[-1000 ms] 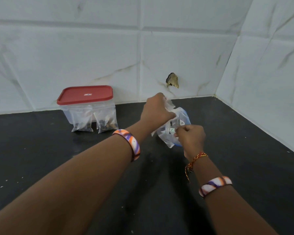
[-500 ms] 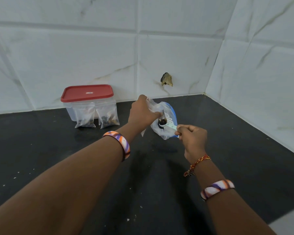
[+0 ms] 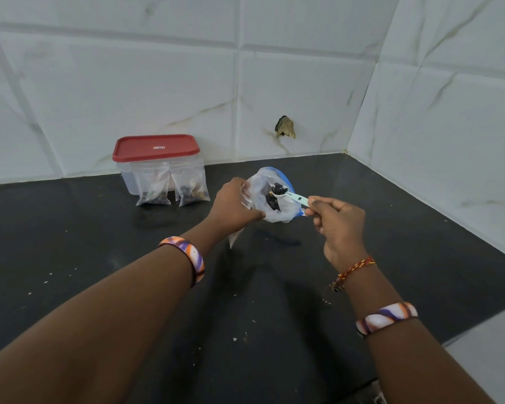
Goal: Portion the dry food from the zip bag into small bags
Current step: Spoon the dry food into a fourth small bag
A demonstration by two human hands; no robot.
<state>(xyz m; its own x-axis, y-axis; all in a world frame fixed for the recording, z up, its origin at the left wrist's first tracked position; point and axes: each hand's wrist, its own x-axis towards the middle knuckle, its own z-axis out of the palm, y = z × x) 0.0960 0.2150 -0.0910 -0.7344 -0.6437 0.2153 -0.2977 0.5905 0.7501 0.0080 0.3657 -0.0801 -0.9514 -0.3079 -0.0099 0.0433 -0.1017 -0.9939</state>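
Two hands over a black counter (image 3: 70, 228). Left hand (image 3: 233, 204) grips the side of the zip bag (image 3: 271, 199), fingers clenched on the plastic, holding the mouth open toward the right. A smaller bit of clear plastic hangs below the left fingers; cannot tell if it is a separate small bag. Right hand (image 3: 340, 225) pinches the handle of a white scoop (image 3: 292, 196) between thumb and forefinger, other fingers curled in. Scoop bowl sits just beyond the right fingertips, at the bag's mouth, loaded with dark dry food (image 3: 278, 188). More dark pieces show inside the bag, beside the left fingers. Bag has a blue strip along its far edge.

Well left of the left fingers, near the wall: two small bags (image 3: 172, 188), filled and upright, leaning against a clear tub (image 3: 126, 176) with a red lid (image 3: 155, 147). Striped bangle on each forearm; red thread on the right wrist. Pale crumbs scattered on the counter nearer the camera.
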